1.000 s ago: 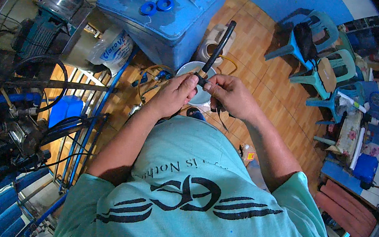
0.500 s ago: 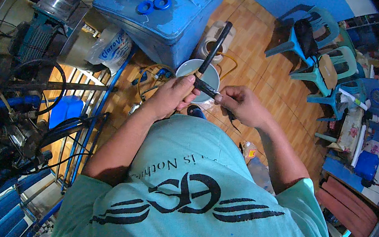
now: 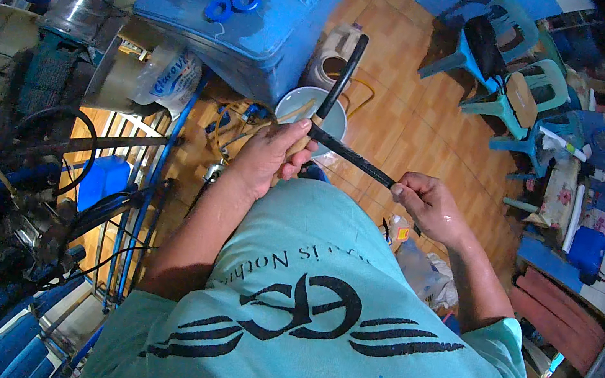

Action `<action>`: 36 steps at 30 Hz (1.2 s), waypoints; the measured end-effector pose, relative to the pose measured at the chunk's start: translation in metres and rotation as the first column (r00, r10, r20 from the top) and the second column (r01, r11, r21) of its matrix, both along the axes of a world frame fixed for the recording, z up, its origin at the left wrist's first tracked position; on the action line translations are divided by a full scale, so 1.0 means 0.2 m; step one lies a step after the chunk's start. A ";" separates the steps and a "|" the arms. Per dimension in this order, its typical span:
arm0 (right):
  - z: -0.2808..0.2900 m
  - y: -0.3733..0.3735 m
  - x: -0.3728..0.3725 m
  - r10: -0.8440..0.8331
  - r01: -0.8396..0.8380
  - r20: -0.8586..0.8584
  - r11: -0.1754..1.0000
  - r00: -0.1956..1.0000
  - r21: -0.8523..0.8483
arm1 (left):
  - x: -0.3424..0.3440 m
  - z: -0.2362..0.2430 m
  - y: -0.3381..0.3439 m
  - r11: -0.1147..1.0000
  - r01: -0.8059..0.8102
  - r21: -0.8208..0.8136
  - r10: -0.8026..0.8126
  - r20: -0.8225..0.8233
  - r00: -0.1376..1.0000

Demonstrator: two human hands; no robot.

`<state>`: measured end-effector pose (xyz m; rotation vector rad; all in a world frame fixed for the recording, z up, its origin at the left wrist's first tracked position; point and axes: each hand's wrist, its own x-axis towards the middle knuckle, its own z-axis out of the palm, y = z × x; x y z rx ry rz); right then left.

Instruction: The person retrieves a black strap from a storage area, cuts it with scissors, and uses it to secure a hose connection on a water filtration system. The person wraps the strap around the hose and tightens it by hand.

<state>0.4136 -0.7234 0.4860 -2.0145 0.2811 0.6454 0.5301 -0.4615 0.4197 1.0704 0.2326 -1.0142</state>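
Note:
My left hand (image 3: 270,152) is closed around a slim rod (image 3: 344,79). The rod's far part is black, and a bare tan, wood-like stretch shows by my fingers. From the rod beside my left fingertips, a black rubber-like strip (image 3: 356,162) runs taut to the right and slightly nearer. My right hand (image 3: 433,209) pinches its other end between thumb and fingers. Below the rod, on the floor, stands a pale round basin (image 3: 334,120) with water-like contents. My left palm hides the rod's near end.
A large blue chest (image 3: 261,44) at the far left bears two blue rings (image 3: 232,6). A whitish cut-open jug (image 3: 335,53) stands beside it. Pumps and pipes (image 3: 68,40) crowd the left. Teal plastic chairs (image 3: 503,113) line the right. Plastic bags (image 3: 425,276) lie near my right arm.
My right hand has moved right and toward me, away from the rod. Much more of the black strip now stretches between my hands. My left hand keeps its hold on the rod.

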 end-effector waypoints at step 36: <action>0.10 0.28 0.61 0.375 -0.335 -0.248 0.923 0.893 0.190 | -0.12 -0.07 -0.13 0.893 0.102 0.439 -0.443 0.811 0.381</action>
